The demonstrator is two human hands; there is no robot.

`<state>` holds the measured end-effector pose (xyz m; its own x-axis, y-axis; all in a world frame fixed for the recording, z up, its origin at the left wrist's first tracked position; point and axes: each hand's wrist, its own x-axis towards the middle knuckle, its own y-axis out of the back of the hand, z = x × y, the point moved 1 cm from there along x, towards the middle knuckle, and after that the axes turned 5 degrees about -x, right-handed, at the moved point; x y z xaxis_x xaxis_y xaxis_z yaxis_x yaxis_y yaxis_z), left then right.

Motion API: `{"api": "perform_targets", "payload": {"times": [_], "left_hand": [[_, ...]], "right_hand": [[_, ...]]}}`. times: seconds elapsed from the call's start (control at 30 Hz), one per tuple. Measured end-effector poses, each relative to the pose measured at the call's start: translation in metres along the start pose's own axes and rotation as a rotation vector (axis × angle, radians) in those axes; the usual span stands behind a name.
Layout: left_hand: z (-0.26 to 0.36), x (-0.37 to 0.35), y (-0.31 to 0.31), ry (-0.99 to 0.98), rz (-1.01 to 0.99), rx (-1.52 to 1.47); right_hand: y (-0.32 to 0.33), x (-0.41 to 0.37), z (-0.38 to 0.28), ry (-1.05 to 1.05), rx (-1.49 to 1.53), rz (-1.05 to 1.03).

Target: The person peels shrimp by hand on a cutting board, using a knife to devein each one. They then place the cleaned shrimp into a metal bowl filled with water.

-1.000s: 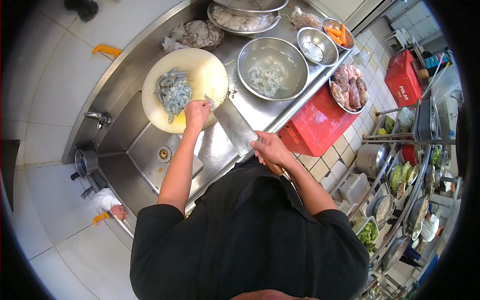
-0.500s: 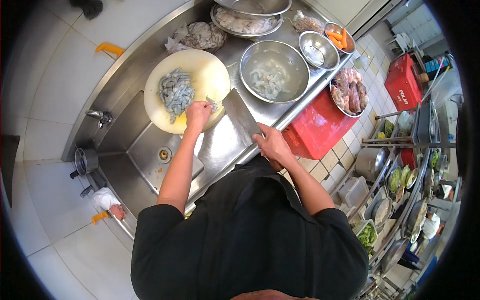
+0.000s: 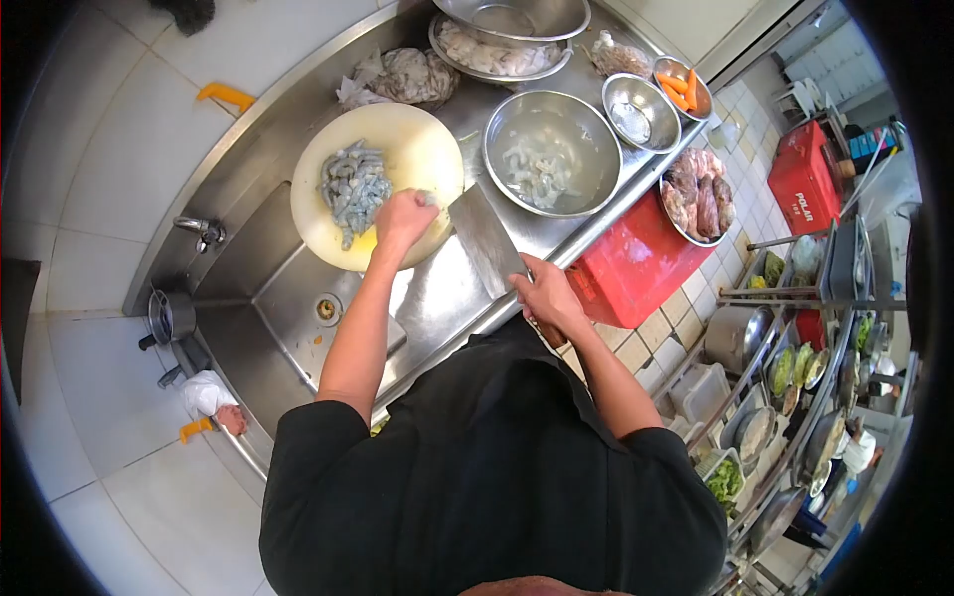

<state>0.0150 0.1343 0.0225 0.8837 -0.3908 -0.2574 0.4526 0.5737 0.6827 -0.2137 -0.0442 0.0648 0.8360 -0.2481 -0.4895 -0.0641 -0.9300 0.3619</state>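
Observation:
A round, pale cutting board (image 3: 427, 149) rests across the sink's edge with a heap of raw grey shrimp (image 3: 353, 191) on its left half. My left hand (image 3: 400, 223) is over the board's right side, fingers closed on a small grey piece that looks like a shrimp (image 3: 426, 199). In my right hand (image 3: 550, 295) is the handle of a wide cleaver (image 3: 484, 241), its blade pointing up and left beside the board. To the right of the blade stands a steel bowl (image 3: 601, 159) holding pale peeled pieces (image 3: 537, 174) in cloudy liquid.
Behind are a bagged grey mass (image 3: 412, 74), a bowl of pale seafood (image 3: 497, 55), a small steel bowl (image 3: 641, 114) and carrots (image 3: 679, 89). A bowl of dark reddish meat (image 3: 698, 194) sits on a red crate (image 3: 646, 258). The sink basin and faucet (image 3: 202, 230) lie left.
My left hand has lifted slightly and closed around the small grey piece that lay by its fingertips on the board. The cleaver stays about where it was; the view has shifted slightly.

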Motion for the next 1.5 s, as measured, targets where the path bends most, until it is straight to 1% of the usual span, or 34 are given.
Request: {"api": "perform_targets", "payload": {"times": [0.07, 0.17, 0.2, 0.27, 0.33, 0.4, 0.43, 0.53, 0.63, 0.73, 0.83, 0.87, 0.97, 1.07, 1.17, 1.2, 1.27, 1.37, 1.47, 1.5], "left_hand": [[0.025, 0.002, 0.002, -0.212, -0.022, -0.232], [0.046, 0.024, 0.013, -0.488, -0.036, -0.292], [0.033, 0.046, 0.019, -0.404, 0.03, -0.211], [0.01, 0.069, 0.044, -0.302, 0.209, 0.327], [-0.025, 0.093, 0.055, -0.123, 0.154, 0.526], [-0.057, 0.109, 0.054, -0.255, 0.201, 0.567], [-0.059, 0.107, 0.054, -0.319, 0.222, 0.588], [-0.049, 0.091, 0.059, -0.414, 0.291, 0.51], [-0.025, 0.063, 0.059, -0.207, 0.187, 0.084], [-0.022, 0.042, 0.045, -0.165, -0.094, -0.109], [-0.024, 0.033, 0.022, -0.038, -0.297, -0.189], [-0.034, 0.037, 0.01, -0.099, -0.257, -0.221], [-0.045, 0.04, -0.013, -0.116, 0.081, -0.288], [-0.032, 0.02, -0.011, -0.256, 0.341, -0.175], [-0.032, 0.003, -0.007, -0.119, 0.143, -0.158], [-0.034, 0.001, -0.008, -0.134, 0.124, -0.108], [-0.037, -0.002, -0.009, -0.161, 0.092, -0.008], [-0.036, 0.0, -0.009, -0.19, 0.09, 0.065], [-0.048, 0.012, -0.019, -0.274, 0.126, 0.117], [-0.045, 0.01, -0.017, -0.239, 0.111, 0.094]], "right_hand": [[-0.003, 0.0, 0.002, 0.007, 0.0, 0.003], [-0.006, -0.001, 0.001, -0.028, 0.001, -0.006], [-0.006, 0.0, 0.004, -0.02, -0.021, -0.003], [-0.006, 0.0, 0.007, -0.013, 0.003, -0.004], [-0.006, -0.004, 0.003, -0.007, 0.034, 0.003], [-0.004, -0.006, -0.001, -0.009, 0.03, 0.009], [-0.005, -0.006, -0.001, -0.011, 0.029, 0.009], [-0.004, -0.002, 0.004, -0.003, 0.034, 0.0], [-0.002, -0.001, 0.005, -0.011, 0.076, -0.044], [-0.003, -0.001, 0.005, 0.003, 0.112, -0.021], [-0.005, 0.003, 0.001, 0.01, 0.204, -0.008], [-0.006, 0.006, 0.0, 0.005, 0.206, -0.01], [-0.007, 0.016, 0.0, -0.002, 0.222, -0.026], [-0.008, 0.023, -0.002, -0.019, 0.265, -0.045], [-0.01, 0.031, -0.004, -0.025, 0.291, -0.055], [-0.012, 0.037, -0.001, -0.013, 0.287, -0.061], [-0.015, 0.047, 0.002, 0.003, 0.28, -0.075], [-0.015, 0.057, -0.001, 0.0, 0.279, -0.078], [-0.017, 0.065, 0.0, 0.004, 0.286, -0.075], [-0.018, 0.068, 0.001, 0.018, 0.286, -0.077]]}}
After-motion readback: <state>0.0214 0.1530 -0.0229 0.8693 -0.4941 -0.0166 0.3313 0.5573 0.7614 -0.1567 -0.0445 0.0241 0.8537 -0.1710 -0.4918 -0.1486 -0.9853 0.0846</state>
